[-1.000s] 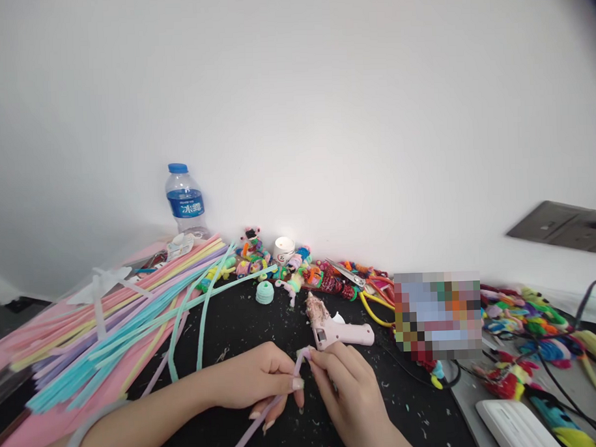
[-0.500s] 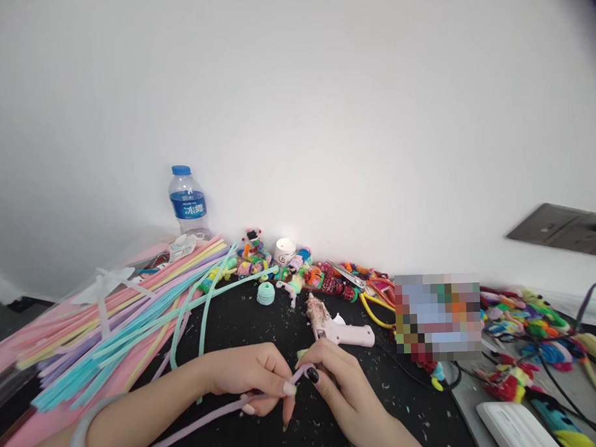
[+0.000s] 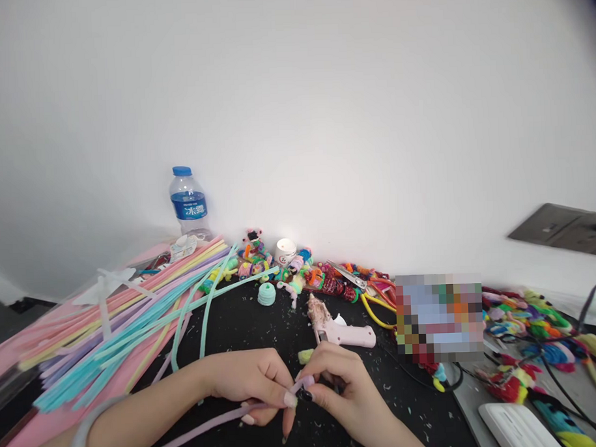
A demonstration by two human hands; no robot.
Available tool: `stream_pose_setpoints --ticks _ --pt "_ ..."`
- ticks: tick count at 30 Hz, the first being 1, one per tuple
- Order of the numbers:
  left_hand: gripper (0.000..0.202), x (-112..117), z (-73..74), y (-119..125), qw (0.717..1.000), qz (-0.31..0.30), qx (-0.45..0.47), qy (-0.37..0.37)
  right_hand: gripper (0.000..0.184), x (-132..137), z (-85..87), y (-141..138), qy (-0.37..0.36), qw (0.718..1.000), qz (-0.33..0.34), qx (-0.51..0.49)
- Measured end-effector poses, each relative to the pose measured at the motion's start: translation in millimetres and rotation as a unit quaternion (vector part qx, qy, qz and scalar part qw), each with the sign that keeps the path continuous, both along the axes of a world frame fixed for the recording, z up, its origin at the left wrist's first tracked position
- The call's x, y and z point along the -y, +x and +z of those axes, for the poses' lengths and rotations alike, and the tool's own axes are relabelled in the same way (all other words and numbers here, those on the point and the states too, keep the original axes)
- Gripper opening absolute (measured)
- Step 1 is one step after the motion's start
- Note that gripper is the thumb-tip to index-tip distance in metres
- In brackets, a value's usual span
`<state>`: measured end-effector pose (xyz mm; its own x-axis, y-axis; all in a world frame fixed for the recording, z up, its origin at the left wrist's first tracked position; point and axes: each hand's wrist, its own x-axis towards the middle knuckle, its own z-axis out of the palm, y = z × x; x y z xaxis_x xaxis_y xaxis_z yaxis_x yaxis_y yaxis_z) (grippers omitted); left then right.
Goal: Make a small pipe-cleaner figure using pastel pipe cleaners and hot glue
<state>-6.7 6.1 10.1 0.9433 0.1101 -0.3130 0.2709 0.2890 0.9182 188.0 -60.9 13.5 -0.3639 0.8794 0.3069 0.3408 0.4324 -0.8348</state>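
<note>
The lilac pipe cleaner (image 3: 212,423) lies low over the black table (image 3: 252,323). Its long axis runs from near left toward the right. The left hand (image 3: 245,380) pinches it just short of its right end. The right hand (image 3: 346,394) pinches the tip itself. The fingertips of the two hands touch.

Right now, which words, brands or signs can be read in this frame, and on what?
"冰露": white characters on the blue label of the water bottle.
White jar: a red round logo, too small to read.
Pixelated patch: nothing readable.
</note>
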Motion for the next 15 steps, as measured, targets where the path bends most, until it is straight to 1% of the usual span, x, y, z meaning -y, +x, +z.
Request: stream_pose_setpoints --ticks 6,11,15 --pt "0.031 0.2 -0.8 1.1 1.000 -0.014 -0.002 0.002 0.019 1.0 -2.6 -1.3 0.002 1.000 -0.015 0.003" --pt "0.031 1.0 -0.7 1.0 1.000 -0.013 0.000 0.008 0.013 2.5 -6.0 -2.8 -0.005 1.000 -0.024 0.007" --pt "0.029 1.7 0.1 0.5 1.000 -0.013 -0.007 0.012 0.013 2.7 -7.5 -3.3 -0.009 1.000 -0.026 0.006"
